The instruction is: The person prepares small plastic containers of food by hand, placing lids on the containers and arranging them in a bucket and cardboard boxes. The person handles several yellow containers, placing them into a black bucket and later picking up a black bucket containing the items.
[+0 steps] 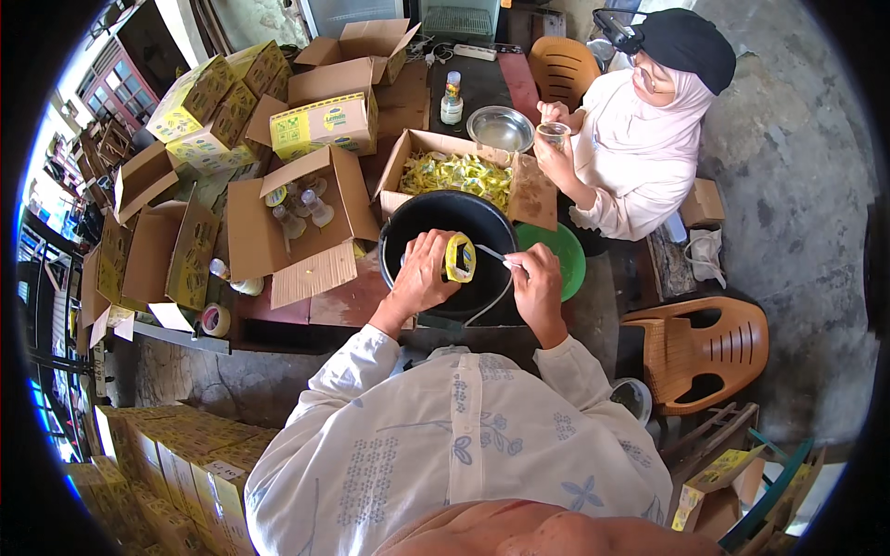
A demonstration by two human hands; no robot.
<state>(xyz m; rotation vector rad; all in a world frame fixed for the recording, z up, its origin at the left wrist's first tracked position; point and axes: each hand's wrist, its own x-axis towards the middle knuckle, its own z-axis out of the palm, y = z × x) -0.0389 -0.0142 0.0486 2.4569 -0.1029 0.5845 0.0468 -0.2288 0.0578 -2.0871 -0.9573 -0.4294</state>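
Observation:
My left hand [421, 274] grips a plastic cup with a yellow printed film lid [459, 258], tilted over a black bucket [389, 236]. A dark opening shows in the lid. Between the fingers of my right hand [539, 278] is a thin metal blade-like tool [491, 252], its tip pointing left, apart from the cup. What lies at the bottom of the bucket is hard to make out. A green basin [573, 267] sits to the right, partly behind my right hand. Just beyond the bucket, a cardboard box [393, 167] holds a heap of yellow film scraps [452, 174].
Across the table's right corner, a person [640, 160] holds a clear cup [553, 132]. A metal bowl [500, 129] and a bottle [452, 101] stand near them. Left are an open carton with plastic cups [306, 208], more cartons [208, 111] and a tape roll [215, 320]. An orange chair [702, 354] stands right.

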